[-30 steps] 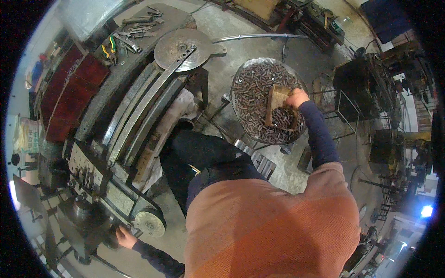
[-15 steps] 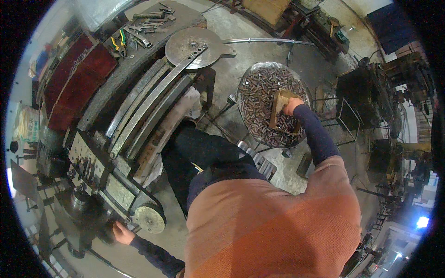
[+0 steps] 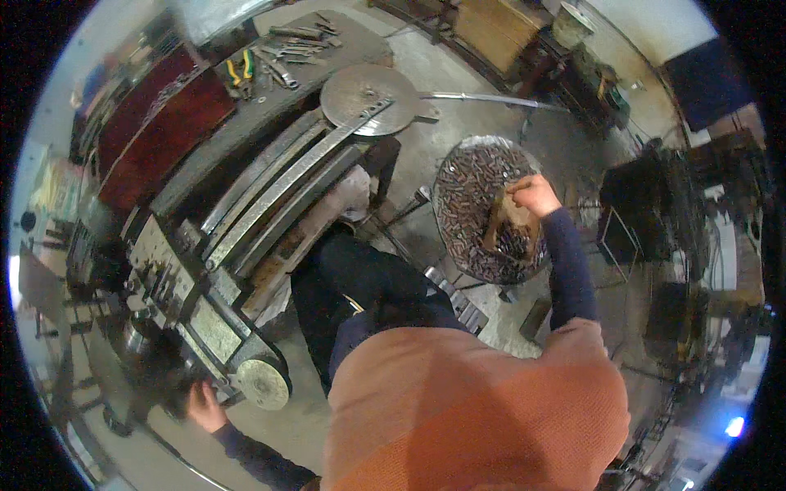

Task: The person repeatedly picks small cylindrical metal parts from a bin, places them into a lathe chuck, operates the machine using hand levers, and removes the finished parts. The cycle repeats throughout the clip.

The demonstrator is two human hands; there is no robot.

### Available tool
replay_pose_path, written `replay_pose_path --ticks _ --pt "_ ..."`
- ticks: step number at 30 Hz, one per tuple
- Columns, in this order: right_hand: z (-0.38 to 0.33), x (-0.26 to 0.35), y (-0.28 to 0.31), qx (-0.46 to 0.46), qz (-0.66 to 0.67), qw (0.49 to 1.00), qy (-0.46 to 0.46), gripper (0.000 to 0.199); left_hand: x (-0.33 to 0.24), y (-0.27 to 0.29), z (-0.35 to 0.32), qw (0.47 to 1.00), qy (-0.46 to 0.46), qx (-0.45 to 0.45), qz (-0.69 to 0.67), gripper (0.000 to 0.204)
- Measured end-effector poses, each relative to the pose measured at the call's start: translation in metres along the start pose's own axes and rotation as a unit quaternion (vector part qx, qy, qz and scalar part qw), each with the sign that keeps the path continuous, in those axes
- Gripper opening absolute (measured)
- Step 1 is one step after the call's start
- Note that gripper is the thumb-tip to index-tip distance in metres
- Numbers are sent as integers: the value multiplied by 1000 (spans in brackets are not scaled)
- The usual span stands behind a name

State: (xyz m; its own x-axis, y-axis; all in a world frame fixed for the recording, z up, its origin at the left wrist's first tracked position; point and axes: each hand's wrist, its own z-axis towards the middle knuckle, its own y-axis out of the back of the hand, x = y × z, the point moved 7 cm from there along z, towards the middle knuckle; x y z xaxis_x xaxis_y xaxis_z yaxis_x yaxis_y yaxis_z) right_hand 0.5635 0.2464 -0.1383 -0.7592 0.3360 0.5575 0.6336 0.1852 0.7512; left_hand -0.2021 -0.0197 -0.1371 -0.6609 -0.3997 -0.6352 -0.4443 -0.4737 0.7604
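Note:
My right hand (image 3: 536, 195) grips the far edge of a shallow brown box (image 3: 494, 233). The box is tilted over a round tub (image 3: 439, 214) full of short brown metal pins (image 3: 471, 184), and dark pins lie at its near end. My left hand (image 3: 205, 409), somewhat blurred, is at the lower left beside the machine's round disc (image 3: 262, 384), fingers apart with nothing visible in them. Whether its fingertips touch the dark machine part behind them, I cannot tell.
A long machine with metal rails (image 3: 291, 192) runs up the left to a round plate (image 3: 368, 98). Pliers (image 3: 241, 74) and several wrenches (image 3: 282, 69) lie on the bench behind. A dark red tray (image 3: 168, 135) stands at the far left, a wire frame (image 3: 620, 245) at the right.
My right hand has shifted to the box's far edge, and the box has tipped toward its near end. My left hand has drawn slightly left, its fingers spreading. The whole view has shifted a little.

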Motion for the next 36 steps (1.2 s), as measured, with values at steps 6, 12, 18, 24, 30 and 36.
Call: replay_pose_path --ticks 6,12,18,24,30,36 --pt "-67 237 -71 185 247 845 437 50 -156 24 -11 957 44 -46 -284 19" --pt "-150 372 -151 339 336 631 611 44 -263 -55 -16 891 -32 222 -394 21" --pt "-174 385 -180 350 325 592 649 46 -266 -80 -30 784 25 251 -566 32" --pt "-179 385 -179 367 355 574 639 39 -269 -90 -35 735 82 256 -622 33" --pt "-182 386 -177 353 343 591 639 38 -269 -98 -38 699 88 271 -656 30" --pt "-184 384 -178 319 309 596 669 41 -266 -99 -41 690 89 265 -667 29"
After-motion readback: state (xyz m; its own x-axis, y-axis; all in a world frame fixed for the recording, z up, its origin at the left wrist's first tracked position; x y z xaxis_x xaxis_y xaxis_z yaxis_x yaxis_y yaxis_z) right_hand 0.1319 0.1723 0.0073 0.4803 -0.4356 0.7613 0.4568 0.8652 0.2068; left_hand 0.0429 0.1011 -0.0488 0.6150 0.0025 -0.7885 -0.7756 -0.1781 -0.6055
